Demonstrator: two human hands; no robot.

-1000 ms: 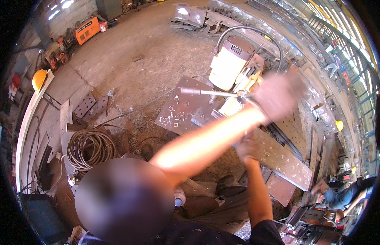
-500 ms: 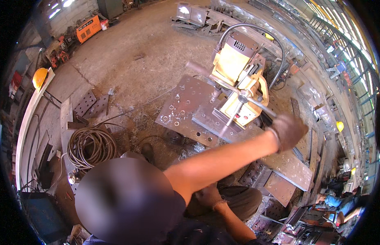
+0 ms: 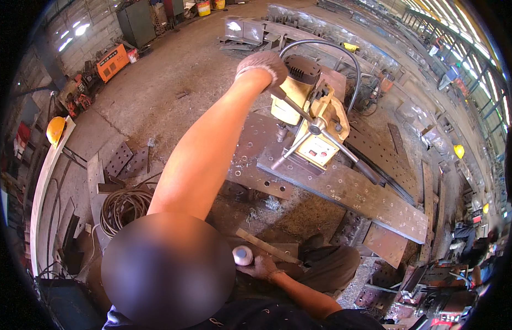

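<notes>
My left hand, in a brown glove, is closed round the end of the upper-left spoke of the feed handle on a yellow magnetic drill. The other two spokes point down-left and right. The drill stands on a long drilled steel plate. A cutter shows at the drill's left side, above the plate. Low by my lap, my right hand, gloved too, is closed on a white bottle with a greyish top. A blurred round patch covers the lower left.
Coiled cable lies at the left, near small drilled plates. A flexible conduit arches over the drill. Metal shavings lie below the plate. Yellow hard hats and an orange machine stand farther off.
My left hand has gone from the handle's right-hand spoke to the upper-left one, swinging across the drill. The bottle in my right hand has come into sight. The view has shifted slightly.
</notes>
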